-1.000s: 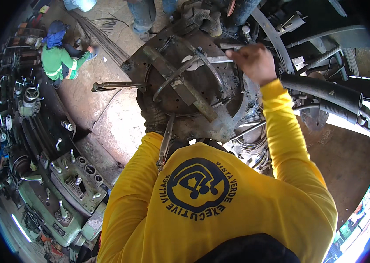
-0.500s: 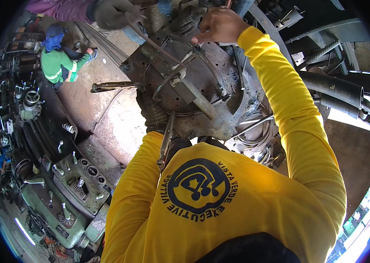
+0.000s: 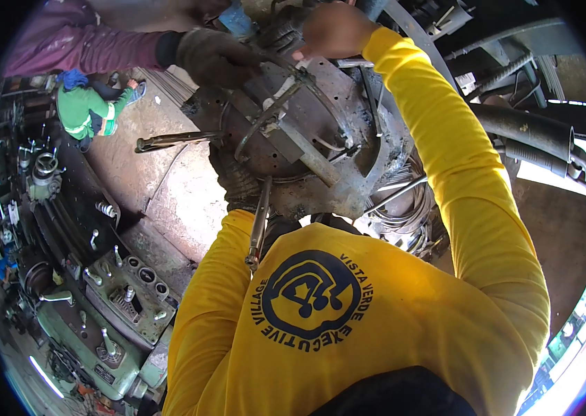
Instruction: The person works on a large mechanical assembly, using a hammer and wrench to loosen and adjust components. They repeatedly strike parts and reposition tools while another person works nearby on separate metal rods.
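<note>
A round, dark steel plate [image 3: 293, 163] with small holes lies before me. Curved rods [image 3: 257, 132] and a flat bar [image 3: 317, 165] lie across it. My left hand [image 3: 239, 184], in a dark knitted glove, is at the plate's left edge; its fingers are hidden against the metal. Beyond the plate's far side is my bare right hand [image 3: 338, 31], its fingers curled and partly smeared; what they hold is hidden. A co-worker's gloved hand [image 3: 215, 59], in a purple sleeve, reaches in from the upper left over the rods. Two locking pliers, one left [image 3: 175, 141] and one near [image 3: 260, 225], grip the plate's rim.
Left stands a green-grey machine [image 3: 74, 333] with levers and dials. A person in green [image 3: 81, 109] squats on the floor at the upper left, near long thin rods. Coiled wire [image 3: 404, 208] lies right of the plate; a thick dark pipe [image 3: 525, 133] juts in at the right.
The co-worker's gloved hand has moved down and right, closer to the rods on the plate. My right hand has shifted slightly left; my left hand stays at the plate's edge.
</note>
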